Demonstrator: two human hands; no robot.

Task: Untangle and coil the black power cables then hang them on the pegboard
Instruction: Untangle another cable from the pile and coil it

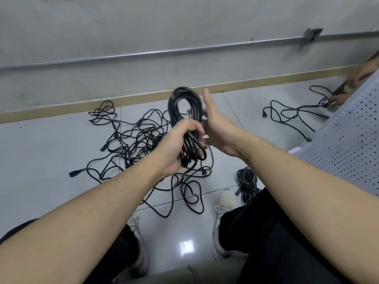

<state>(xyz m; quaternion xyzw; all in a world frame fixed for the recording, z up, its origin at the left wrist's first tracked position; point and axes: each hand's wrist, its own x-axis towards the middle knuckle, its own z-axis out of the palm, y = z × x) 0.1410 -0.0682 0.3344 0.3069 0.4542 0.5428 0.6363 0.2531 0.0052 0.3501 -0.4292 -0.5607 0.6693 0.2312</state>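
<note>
**Coil upright in the left fist, right palm beside it**

The tangled cables (pixel 139 140) sprawl on the floor beyond both hands. The coiled cable (pixel 184 111) stands with its long axis vertical, gripped low by the left hand (pixel 180 148). The right hand (pixel 217 124), fingers straight, sits just right of the loop; whether it touches is unclear.

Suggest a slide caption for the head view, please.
Left hand grips a coiled black cable, right hand open beside it, above tangled cables on the floor.
</note>
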